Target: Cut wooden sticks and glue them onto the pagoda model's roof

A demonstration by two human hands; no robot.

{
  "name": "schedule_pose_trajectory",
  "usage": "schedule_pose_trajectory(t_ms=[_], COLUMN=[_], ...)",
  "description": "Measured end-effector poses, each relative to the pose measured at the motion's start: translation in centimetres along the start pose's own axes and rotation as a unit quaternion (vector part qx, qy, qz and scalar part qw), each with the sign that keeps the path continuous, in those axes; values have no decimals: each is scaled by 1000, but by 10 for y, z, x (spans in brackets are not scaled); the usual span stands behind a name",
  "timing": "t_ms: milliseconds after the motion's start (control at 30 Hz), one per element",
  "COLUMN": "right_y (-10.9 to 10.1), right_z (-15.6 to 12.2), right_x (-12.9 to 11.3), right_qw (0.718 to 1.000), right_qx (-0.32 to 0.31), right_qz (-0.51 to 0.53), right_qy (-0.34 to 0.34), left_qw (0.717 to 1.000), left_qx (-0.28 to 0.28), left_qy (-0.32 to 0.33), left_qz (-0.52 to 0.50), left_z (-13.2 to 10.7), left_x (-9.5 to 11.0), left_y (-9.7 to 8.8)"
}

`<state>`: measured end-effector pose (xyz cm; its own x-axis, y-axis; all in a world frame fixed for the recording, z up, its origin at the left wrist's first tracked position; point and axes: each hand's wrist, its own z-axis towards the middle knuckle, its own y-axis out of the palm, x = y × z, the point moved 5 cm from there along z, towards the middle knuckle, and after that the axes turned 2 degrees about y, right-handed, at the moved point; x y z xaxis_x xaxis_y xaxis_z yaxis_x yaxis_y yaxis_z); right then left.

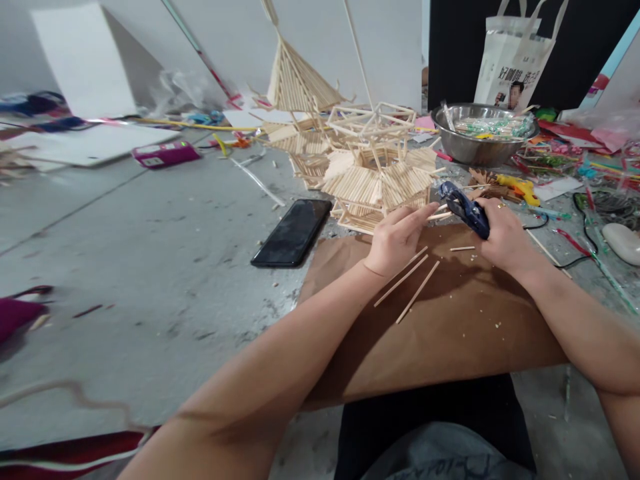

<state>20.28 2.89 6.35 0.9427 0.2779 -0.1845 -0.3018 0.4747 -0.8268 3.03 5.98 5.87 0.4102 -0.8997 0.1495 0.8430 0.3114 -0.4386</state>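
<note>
The blue-handled cutter (473, 215) is gripped in the right hand (506, 235); a thin stick (441, 215) appears to be pinched by the left hand (399, 238), near the far edge of the brown sheet (450, 327). The left fingers could be nipped, being held close to the jaws. The stick structure (380, 185), just behind, could be knocked if the cutter slips. Reach is restricted by the phone (293, 233) at left and the yellow tool (520, 189) and metal bowl (475, 148) at right.
</note>
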Motion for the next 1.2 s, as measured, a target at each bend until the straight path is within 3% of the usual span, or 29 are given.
schedule_pose_trajectory(t_ms=[733,1000,1200], right_y=[0,-1,3], right_z=[-2,1,2], right_x=[1,3,7], right_qw=[999,994,987], right_qx=[13,-31,-66], right_qz=[-33,-79,-104], right_qy=[22,64,104], left_qw=[1000,1000,999], left_qx=[4,-2,-31], left_qy=[2,6,-36], left_qz=[8,10,5], left_z=[1,1,-1], left_x=[5,7,4], left_y=[-1,2,6])
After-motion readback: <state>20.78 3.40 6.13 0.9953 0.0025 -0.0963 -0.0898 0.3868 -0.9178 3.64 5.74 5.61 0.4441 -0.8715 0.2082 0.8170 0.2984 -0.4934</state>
